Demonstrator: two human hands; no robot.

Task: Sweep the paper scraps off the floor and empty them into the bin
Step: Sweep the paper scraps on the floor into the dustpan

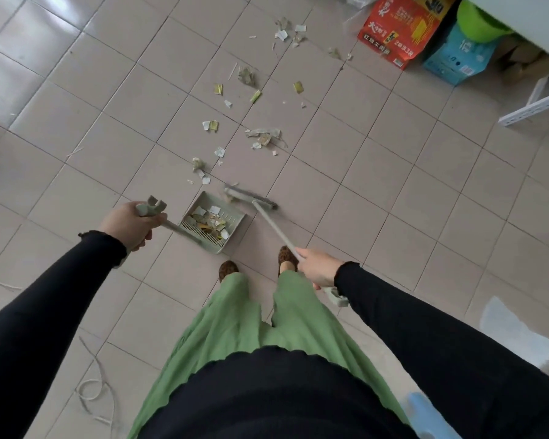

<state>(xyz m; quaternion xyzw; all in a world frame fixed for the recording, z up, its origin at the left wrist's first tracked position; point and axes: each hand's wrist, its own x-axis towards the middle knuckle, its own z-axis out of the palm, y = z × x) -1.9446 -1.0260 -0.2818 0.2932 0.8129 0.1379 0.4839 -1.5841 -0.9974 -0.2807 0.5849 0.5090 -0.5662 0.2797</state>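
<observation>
Scraps (210, 220) in dustpan (233, 220); left hand (130, 226) grips handle, right hand (318, 268) broom (274, 226).

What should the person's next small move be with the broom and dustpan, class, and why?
Probably reach the broom out behind the nearest scraps and draw them into the dustpan. The pan holds only some paper, its open mouth faces the trail of scraps on the tiles, and the broom head sits right beside it.

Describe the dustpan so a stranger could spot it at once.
Start at the person's feet on the tiled floor. Just ahead of them sits the dustpan, a pale green tray on a long handle held by the left hand. Unlike the broom beside it, it holds paper scraps.
</observation>
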